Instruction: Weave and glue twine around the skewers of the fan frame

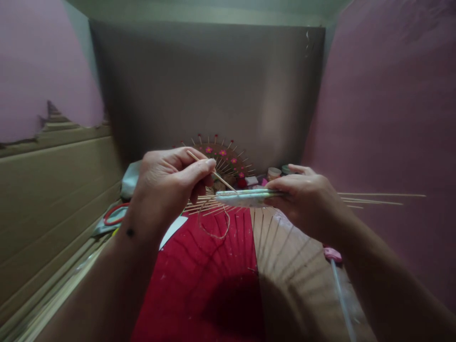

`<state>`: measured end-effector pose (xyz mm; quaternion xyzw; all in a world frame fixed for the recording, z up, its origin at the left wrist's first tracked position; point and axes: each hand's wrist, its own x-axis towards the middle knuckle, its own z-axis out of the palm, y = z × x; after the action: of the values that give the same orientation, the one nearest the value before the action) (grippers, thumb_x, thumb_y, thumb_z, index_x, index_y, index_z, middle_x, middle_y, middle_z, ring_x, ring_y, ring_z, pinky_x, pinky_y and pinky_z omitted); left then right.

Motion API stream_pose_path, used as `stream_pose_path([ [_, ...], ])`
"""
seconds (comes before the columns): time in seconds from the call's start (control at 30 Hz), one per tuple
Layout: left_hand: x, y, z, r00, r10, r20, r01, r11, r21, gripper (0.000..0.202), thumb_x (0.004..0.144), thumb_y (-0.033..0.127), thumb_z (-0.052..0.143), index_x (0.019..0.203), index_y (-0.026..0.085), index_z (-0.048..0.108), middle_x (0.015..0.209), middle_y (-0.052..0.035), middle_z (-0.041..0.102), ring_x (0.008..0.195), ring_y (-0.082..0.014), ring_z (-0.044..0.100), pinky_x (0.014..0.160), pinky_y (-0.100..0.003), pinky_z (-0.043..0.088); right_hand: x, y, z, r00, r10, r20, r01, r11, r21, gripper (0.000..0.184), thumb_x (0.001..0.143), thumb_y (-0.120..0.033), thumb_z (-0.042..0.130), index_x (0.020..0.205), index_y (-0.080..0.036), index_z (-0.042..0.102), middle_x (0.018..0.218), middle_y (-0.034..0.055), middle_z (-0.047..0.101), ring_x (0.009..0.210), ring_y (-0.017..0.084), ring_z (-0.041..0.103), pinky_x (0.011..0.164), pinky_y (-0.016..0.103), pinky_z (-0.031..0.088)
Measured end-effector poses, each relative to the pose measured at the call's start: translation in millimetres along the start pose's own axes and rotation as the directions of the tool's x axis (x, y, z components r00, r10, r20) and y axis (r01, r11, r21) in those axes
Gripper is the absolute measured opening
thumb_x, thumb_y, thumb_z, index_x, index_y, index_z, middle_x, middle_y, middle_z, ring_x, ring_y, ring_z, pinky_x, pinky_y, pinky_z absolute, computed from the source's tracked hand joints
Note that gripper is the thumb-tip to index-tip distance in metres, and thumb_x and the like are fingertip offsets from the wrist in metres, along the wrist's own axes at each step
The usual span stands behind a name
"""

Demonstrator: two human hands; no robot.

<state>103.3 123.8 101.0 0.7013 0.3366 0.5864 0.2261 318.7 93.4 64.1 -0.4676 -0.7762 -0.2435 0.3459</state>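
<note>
My left hand (178,178) pinches a thin wooden stick (224,180) between thumb and fingers, its lower end touching a pale, flat, layered piece (237,196). My right hand (302,194) grips that pale piece at its right end, with some fingers raised. Several thin sticks (381,197) stick out level to both sides of the piece, edge-on to me. A loop of twine (219,235) hangs below it. The sticks cast a fan of shadows on the surface underneath. What the right palm covers is hidden.
Beneath my hands lie a red cloth (199,285) and brown board (288,266). A stick fan with pink flowers (228,154) stands behind, near small tubs (274,173). Red-handled scissors (116,213) lie left; a glue gun with a clear stick (335,256) appears right. Cardboard walls (57,190) enclose the space.
</note>
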Motion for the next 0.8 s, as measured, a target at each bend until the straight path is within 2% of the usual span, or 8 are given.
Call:
stream_pose_path([
  [0.2,-0.4,-0.1,0.3,1.0,0.004,0.004,-0.004,1.0,0.028,0.021,0.072,0.022,0.064,0.052,0.019,0.061,0.049,-0.0004,0.058,0.038,-0.0091,0.047,0.033,-0.025,0.032,0.4,-1.7,-0.5,1.0,-0.004,-0.001,0.004,1.0,-0.002,0.01,0.078,-0.022,0.063,0.069,-0.02,0.066,0.068,-0.0012,0.07,0.065,0.015,0.064,0.095,0.044,0.041],
  [0.4,-0.8,-2.9,-2.1,0.996,0.08,0.04,-0.085,0.984,0.157,0.018,0.075,0.024,0.061,0.058,0.02,0.063,0.049,0.0003,0.057,0.042,-0.0093,0.047,0.036,-0.023,0.035,1.7,-1.7,0.3,0.999,-0.031,-0.015,0.031,0.999,0.016,0.012,0.08,-0.02,0.06,0.07,-0.02,0.066,0.069,-0.0008,0.07,0.064,0.015,0.064,0.096,0.044,0.041],
  [0.47,0.5,-4.4,-2.8,0.996,0.071,0.049,-0.079,0.98,0.18,0.017,0.075,0.024,0.061,0.058,0.019,0.063,0.049,0.0005,0.057,0.041,-0.009,0.047,0.035,-0.023,0.034,1.3,-0.8,1.1,0.999,-0.034,-0.019,0.034,0.999,0.033,0.011,0.079,-0.02,0.061,0.069,-0.02,0.066,0.068,-0.0009,0.07,0.064,0.015,0.064,0.095,0.044,0.041],
  [0.6,5.5,-5.3,-5.5,0.997,-0.012,0.074,0.005,0.996,0.094,0.02,0.072,0.023,0.062,0.054,0.017,0.061,0.048,-0.0005,0.057,0.037,-0.0088,0.047,0.034,-0.023,0.036,-0.1,1.3,2.0,0.999,-0.039,-0.022,0.04,0.998,0.048,0.011,0.08,-0.023,0.061,0.07,-0.021,0.067,0.07,-0.0005,0.071,0.064,0.016,0.064,0.095,0.045,0.041],
  [0.8,8.5,-0.5,-13.4,0.998,-0.056,-0.01,0.055,0.996,-0.064,0.018,0.068,0.02,0.066,0.051,0.018,0.061,0.049,-0.0013,0.058,0.035,-0.0091,0.047,0.029,-0.023,0.031,-0.3,2.3,0.2,0.999,-0.041,-0.023,0.042,0.998,0.038,0.007,0.078,-0.021,0.064,0.072,-0.022,0.066,0.07,-0.0015,0.072,0.064,0.016,0.065,0.095,0.045,0.041],
])
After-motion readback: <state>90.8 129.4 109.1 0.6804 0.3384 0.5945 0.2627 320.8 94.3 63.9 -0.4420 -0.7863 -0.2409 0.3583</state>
